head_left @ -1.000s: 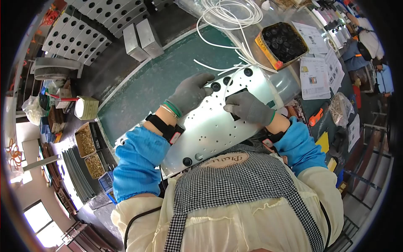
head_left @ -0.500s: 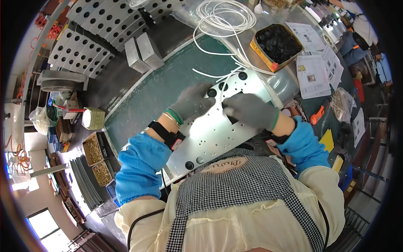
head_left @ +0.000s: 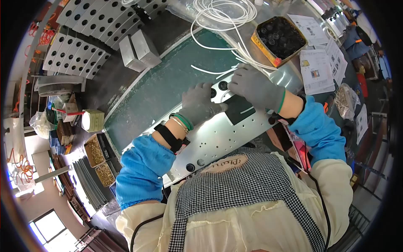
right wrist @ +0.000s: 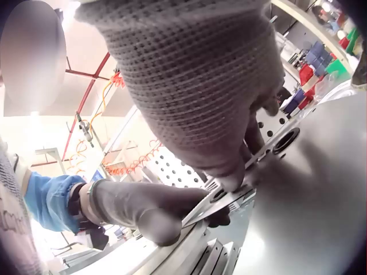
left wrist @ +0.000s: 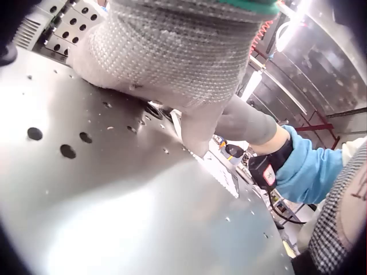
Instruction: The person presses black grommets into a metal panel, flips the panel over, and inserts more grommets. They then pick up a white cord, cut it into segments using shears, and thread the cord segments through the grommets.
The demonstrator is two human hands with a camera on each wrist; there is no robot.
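In the head view, a silver metal plate [head_left: 212, 136] with many small holes lies tilted across the bench before me. Black rubber grommets [head_left: 223, 85] sit along its far edge, and another is near its left end. A short white tube [head_left: 247, 110] shows through the plate's rectangular cutout. My gloved left hand [head_left: 198, 103] grips the far edge left of the grommets, thumb on top; the right wrist view shows fingers [right wrist: 218, 217] under the edge. My gloved right hand [head_left: 257, 89] holds the same edge beside a grommet, fingers bent over it.
Coiled white tubing [head_left: 224, 17] lies beyond the plate on the green bench top [head_left: 176, 71]. A yellow tin [head_left: 263, 51] of black grommets and printed sheets [head_left: 315, 73] stand to the right. Boxes of small parts [head_left: 95, 151] are at the left, perforated metal pieces [head_left: 75, 54] at the far left.
My right hand has moved from the cutout up to the far edge. The white tube that arched over the plate now shows through the cutout. My left hand stays near the grommets.
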